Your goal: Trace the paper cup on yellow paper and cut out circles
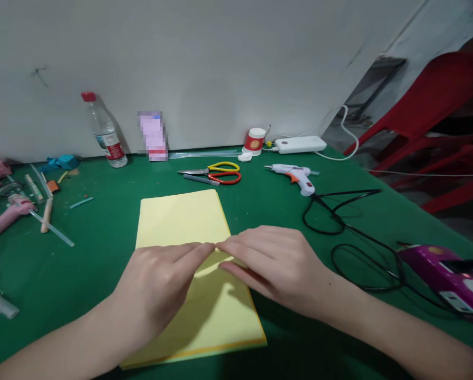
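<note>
A stack of pale yellow paper (181,216) lies on the green table in front of me. Over its middle, my left hand (161,274) and my right hand (271,258) meet fingertip to fingertip. Between them they pinch a raised piece of yellow paper (212,270), whose edge shows under the fingers. My right thumb sits below the paper with the fingers on top. The left thumb's grip is mostly hidden behind the back of that hand. Whether the raised piece is a separate sheet or part of the top one, I cannot tell.
Beyond the stack lie scissors (216,173) with yellow and red handles. A white glue gun (295,177) and its black cord (350,227) are on the right, near a purple power strip (450,277). Leftward stand a water bottle (107,140) and a pink glue gun (12,214).
</note>
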Tool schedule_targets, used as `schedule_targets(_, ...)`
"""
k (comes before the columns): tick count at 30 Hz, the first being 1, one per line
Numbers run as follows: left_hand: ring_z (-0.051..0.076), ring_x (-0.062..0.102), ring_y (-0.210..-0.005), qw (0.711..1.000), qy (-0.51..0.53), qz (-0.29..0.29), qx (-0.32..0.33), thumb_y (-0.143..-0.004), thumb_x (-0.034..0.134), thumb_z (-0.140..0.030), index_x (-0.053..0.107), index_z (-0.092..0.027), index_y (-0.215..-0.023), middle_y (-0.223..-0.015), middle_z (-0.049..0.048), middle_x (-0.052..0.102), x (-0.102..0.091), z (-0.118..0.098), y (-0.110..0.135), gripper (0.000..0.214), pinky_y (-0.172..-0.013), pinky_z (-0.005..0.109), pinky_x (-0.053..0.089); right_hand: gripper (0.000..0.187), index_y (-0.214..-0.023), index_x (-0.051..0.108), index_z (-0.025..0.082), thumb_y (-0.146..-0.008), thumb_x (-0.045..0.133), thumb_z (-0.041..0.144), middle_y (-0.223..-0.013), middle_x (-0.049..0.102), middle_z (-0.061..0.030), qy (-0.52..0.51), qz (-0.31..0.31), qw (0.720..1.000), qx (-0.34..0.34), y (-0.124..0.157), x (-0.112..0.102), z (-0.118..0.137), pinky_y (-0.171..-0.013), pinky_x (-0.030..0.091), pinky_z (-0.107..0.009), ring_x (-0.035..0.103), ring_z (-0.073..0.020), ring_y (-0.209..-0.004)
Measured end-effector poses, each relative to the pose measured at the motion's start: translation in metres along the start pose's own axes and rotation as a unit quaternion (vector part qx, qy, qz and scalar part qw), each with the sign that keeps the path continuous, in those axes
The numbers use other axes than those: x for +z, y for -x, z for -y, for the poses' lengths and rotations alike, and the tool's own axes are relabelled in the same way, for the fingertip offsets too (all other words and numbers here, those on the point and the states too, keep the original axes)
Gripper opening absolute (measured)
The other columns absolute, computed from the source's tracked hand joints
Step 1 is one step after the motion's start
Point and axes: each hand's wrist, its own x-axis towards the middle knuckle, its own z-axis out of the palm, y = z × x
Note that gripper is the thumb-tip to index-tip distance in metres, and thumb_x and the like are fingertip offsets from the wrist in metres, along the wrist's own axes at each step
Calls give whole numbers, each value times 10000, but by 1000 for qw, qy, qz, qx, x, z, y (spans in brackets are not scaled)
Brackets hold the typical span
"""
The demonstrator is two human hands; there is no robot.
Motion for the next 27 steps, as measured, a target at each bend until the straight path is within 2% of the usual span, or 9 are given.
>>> schedule_targets(2,146,669,-726,1000,-4,-22,2,-827,413,-50,514,-193,-1068,-939,7,699,-1,-1,-2,298,-550,227,510,143,-843,646,67,-834,504,88,-674,676,-57,13,-1,1000,3,2,1,-2,-527,416,-263,602,-146,-595)
schedule_targets(7,147,657,-789,993,-77,-73,45,-845,480,-105,572,-152,-1002,-902,16,704,0,-2,-7,189,-802,314,505,233,-862,652,56,-842,421,41,-459,549,6,65,12,998,-19,5,1,-3,-413,283,-258,459,-109,-404)
schedule_targets(10,145,656,-804,989,-88,-94,79,-840,487,-93,593,-145,-963,-887,4,706,1,-4,-6,170,-786,301,510,258,-876,648,40,-834,394,21,-417,499,26,78,18,996,-29,5,2,2,-392,224,-254,412,-98,-368)
schedule_targets(12,153,661,-804,988,-85,-105,75,-844,498,-123,605,-150,-929,-873,-2,709,1,-4,-6,139,-744,293,523,257,-865,650,36,-823,397,13,-413,491,29,80,21,996,-30,4,2,5,-396,216,-252,406,-96,-366)
schedule_targets(16,138,674,-729,993,-48,-104,41,-844,513,-170,615,-172,-855,-819,-17,715,-1,2,-7,103,-623,235,529,261,-859,657,43,-811,402,9,-420,499,23,84,39,995,-28,3,-4,5,-401,218,-261,419,-109,-371)
schedule_targets(20,130,678,-712,995,-12,-94,-25,-821,528,-193,645,-190,-836,-835,-10,719,-7,14,-9,118,-578,186,519,260,-856,661,79,-810,415,11,-417,494,26,107,64,992,-12,2,-15,-2,-414,222,-266,425,-118,-369)
schedule_targets(23,163,679,-678,992,-37,-87,-81,-801,537,-211,672,-188,-822,-804,9,722,-13,32,-10,139,-525,201,502,266,-834,667,98,-815,414,19,-412,504,24,125,79,989,-2,2,-24,-11,-417,229,-268,431,-120,-367)
schedule_targets(27,162,641,-551,979,-97,-112,-137,-796,513,-203,676,-178,-770,-669,8,702,-21,62,-12,167,-430,205,417,291,-772,666,130,-858,395,69,-450,569,4,118,91,989,11,2,-37,-27,-420,251,-270,458,-125,-373)
